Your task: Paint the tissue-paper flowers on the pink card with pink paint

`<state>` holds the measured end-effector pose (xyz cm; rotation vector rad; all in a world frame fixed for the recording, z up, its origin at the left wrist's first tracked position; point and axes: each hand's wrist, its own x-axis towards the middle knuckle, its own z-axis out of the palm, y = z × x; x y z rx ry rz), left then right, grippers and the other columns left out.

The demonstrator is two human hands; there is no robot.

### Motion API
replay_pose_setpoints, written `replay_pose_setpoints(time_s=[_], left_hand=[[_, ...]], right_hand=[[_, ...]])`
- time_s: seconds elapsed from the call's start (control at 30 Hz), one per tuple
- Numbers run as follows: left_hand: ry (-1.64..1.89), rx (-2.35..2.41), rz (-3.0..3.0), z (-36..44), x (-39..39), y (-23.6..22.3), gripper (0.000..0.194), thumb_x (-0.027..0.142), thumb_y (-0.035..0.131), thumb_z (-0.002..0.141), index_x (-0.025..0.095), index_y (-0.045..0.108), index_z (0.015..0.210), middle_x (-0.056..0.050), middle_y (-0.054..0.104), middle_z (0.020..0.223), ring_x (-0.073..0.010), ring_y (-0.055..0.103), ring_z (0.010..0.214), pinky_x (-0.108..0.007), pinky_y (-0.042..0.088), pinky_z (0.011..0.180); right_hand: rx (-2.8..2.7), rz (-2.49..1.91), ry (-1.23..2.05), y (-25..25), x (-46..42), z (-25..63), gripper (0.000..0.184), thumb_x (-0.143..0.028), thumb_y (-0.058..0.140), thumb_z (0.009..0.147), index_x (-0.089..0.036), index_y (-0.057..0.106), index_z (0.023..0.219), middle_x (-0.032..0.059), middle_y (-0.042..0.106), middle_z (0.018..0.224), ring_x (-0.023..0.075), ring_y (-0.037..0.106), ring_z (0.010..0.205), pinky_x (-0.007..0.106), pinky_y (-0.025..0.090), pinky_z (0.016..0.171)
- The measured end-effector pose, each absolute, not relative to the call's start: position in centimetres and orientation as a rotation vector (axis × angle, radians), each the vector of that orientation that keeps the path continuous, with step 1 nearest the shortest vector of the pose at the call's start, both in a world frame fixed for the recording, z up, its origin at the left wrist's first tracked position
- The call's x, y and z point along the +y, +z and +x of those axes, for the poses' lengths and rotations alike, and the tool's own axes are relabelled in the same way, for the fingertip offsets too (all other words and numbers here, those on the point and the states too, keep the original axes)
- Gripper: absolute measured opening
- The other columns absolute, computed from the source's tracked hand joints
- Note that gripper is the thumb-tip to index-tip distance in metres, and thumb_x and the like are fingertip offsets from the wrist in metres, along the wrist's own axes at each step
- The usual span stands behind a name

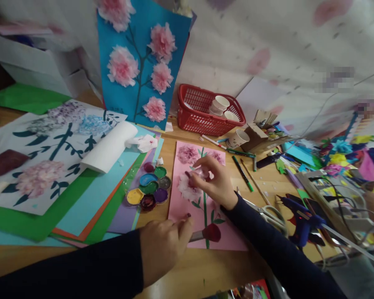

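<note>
One light touch suits the tissue-paper flower left on the pink sheet, where the right hand curls, grip unclear, while the left hand grasps a paintbrush over the sheet's near end.

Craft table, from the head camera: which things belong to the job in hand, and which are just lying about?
Likely in the job:
- pink flower sheet, under right hand
- brush, at left hand
- paint pots, alongside

Apparently lying about:
- red basket
- glue gun
- scissors
- green marker
</note>
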<state>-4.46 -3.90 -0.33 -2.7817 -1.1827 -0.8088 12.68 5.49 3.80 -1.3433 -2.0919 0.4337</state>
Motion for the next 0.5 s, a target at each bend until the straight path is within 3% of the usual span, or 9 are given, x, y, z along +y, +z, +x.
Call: replay_pose_setpoints(time_s=[0.1, 0.2, 0.37, 0.5], left_hand=[[-0.773, -1.152, -2.793, -4.5, -3.9, -0.3, 0.023, 0.009, 0.052, 0.076, 0.016, 0.058, 0.096, 0.004, 0.059, 0.052, -0.0169, 0.058, 0.038, -0.024, 0.042, 0.033], [-0.781, -1.156, -2.776, -4.4, -3.8, -0.3, 0.025, 0.008, 0.055, 0.072, 0.016, 0.059, 0.096, 0.005, 0.06, 0.052, -0.017, 0.058, 0.037, -0.024, 0.042, 0.031], [-0.828, -1.165, -2.744, -4.3, -4.1, -0.4, 0.026, 0.008, 0.057, 0.07, 0.017, 0.061, 0.095, 0.005, 0.06, 0.052, -0.0175, 0.058, 0.036, -0.024, 0.042, 0.03], [-0.803, -1.145, -2.778, -4.3, -4.1, -0.4, 0.026, 0.007, 0.056, 0.071, 0.017, 0.06, 0.095, 0.005, 0.061, 0.053, -0.017, 0.06, 0.039, -0.023, 0.043, 0.032]], right_hand=[[-2.056, -1.356, 0.574, 4.0, 5.2, 12.8, 0.024, -0.04, 0.068, 0.074, -0.021, 0.054, 0.077, -0.0039, 0.05, 0.06, 0.0107, 0.044, 0.055, 0.027, 0.035, 0.061], [-1.767, -1.347, 0.876, 4.5, 5.4, 13.3, 0.027, -0.045, 0.058, 0.08, -0.021, 0.05, 0.073, -0.0024, 0.049, 0.062, 0.0102, 0.041, 0.054, 0.025, 0.032, 0.054], [-1.185, -1.176, 1.41, 5.5, 5.7, 14.4, 0.033, -0.05, 0.049, 0.081, -0.02, 0.046, 0.068, -0.0076, 0.027, 0.052, 0.0067, 0.017, 0.042, 0.024, 0.014, 0.044], [-1.333, -1.228, 1.224, 5.3, 5.2, 14.4, 0.031, -0.05, 0.052, 0.082, -0.021, 0.048, 0.073, -0.0065, 0.033, 0.054, 0.0083, 0.026, 0.045, 0.025, 0.021, 0.045]])
